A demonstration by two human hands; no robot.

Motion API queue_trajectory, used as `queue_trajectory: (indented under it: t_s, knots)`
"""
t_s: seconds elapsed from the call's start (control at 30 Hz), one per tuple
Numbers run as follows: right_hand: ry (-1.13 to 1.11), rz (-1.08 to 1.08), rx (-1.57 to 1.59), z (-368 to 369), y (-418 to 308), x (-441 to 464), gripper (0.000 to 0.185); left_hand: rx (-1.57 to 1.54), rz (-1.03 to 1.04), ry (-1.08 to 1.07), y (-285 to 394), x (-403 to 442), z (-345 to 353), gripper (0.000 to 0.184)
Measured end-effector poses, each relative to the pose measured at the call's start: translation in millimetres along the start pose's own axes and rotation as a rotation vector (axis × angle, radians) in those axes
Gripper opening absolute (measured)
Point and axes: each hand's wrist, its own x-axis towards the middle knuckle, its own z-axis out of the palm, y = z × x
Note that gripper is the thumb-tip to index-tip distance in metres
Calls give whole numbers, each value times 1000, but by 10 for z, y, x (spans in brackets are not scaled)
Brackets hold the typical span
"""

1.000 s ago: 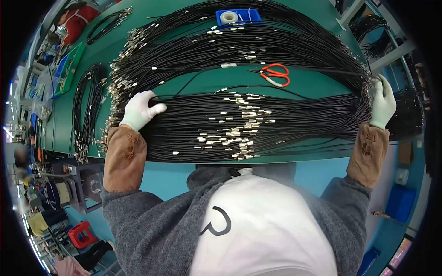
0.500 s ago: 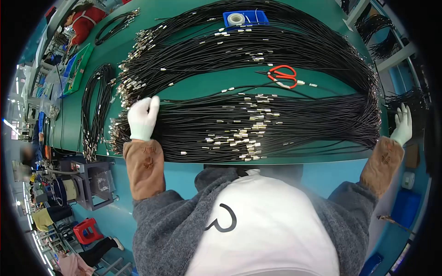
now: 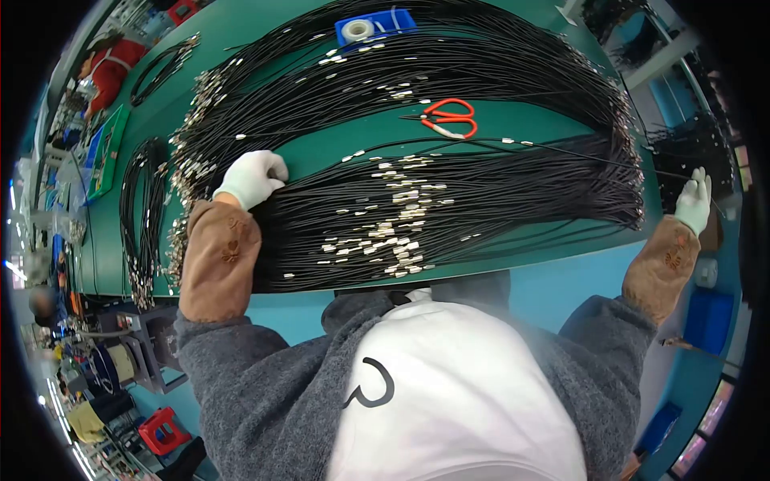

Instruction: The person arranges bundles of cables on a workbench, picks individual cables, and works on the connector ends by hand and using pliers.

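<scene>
Curls left hand (image 3: 253, 178) at cables (image 3: 329, 204) on table (image 3: 353, 135), fingers together. Holds right hand (image 3: 694, 204) past the table's right edge near a long cable (image 3: 577, 151), fingers together. Cannot tell whether clamped on anything with either.

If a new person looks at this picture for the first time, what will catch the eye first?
Probably the broad bundles of black cables with silvery end pieces, spread across the green tabletop. Next, the red-handled scissors, lying on bare green between two bundles. Beyond them, a blue tray holding a white tape roll stands out against the black.
</scene>
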Motion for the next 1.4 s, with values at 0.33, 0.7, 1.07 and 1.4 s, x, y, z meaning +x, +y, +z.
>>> queue_trajectory:
  t_s: [0.33,0.7,1.07,1.4]
  knots:
    - [164,207,657,-115,-107,57,49,-108,254,797,60,-127,-146,15]
    - [-110,724,793,-2147,760,-493,32,-1512,596,377,-258,-1487,320,13]
    - [-1227,534,-57,1610,-1828,-2131,24,-1461,242,232,1355,-620,432,33]
    - [-1833,801,73,2325,-1938,-3331,19,-1700,94,318,1847,-411,706,28]
